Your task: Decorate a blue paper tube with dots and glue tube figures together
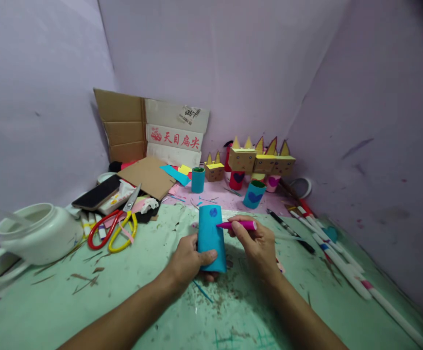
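Note:
My left hand (pixel 191 260) grips the lower end of a blue paper-covered tube (pixel 211 236), which lies tilted on the green mat (pixel 124 301) and bears a dark blue dot near its top. My right hand (pixel 257 245) is closed on a pink marker (pixel 238 225). The marker's tip touches the tube's right side, just below the dot.
Red and yellow scissors (pixel 116 226) lie to the left beside a white pot (pixel 38 233), a phone (pixel 96 192) and cardboard pieces (pixel 149 175). Several markers (pixel 328 243) lie along the right. Small blue tubes (pixel 198 180) and cardboard box figures (pixel 262 160) stand at the back wall.

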Available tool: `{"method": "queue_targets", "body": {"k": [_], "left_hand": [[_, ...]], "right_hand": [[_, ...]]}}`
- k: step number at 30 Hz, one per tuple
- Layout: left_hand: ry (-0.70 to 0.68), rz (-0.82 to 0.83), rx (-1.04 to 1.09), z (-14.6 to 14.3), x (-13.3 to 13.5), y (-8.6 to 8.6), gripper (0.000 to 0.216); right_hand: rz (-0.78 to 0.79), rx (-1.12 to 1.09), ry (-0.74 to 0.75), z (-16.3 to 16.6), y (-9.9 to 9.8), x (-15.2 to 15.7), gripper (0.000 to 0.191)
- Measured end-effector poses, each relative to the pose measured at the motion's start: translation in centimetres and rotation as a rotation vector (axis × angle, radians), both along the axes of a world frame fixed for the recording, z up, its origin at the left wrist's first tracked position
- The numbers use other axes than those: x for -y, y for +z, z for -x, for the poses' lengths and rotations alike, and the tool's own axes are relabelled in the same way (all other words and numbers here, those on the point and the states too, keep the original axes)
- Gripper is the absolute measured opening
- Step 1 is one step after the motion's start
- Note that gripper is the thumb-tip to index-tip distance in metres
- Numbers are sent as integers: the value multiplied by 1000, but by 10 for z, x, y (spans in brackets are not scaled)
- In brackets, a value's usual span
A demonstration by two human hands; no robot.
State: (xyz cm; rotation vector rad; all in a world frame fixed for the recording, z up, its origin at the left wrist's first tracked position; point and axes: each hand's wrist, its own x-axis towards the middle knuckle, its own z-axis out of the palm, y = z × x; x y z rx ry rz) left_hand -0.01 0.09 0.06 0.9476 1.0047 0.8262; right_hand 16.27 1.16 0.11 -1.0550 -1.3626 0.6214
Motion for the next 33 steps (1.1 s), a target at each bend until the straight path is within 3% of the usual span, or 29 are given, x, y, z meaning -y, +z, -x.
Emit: {"method": "queue_targets", "body": {"k": [33], "left_hand": [[-5,-86,-23,-1,0,-3,50]], "right_hand": [[-8,78,6,4,3,3,18]]}}
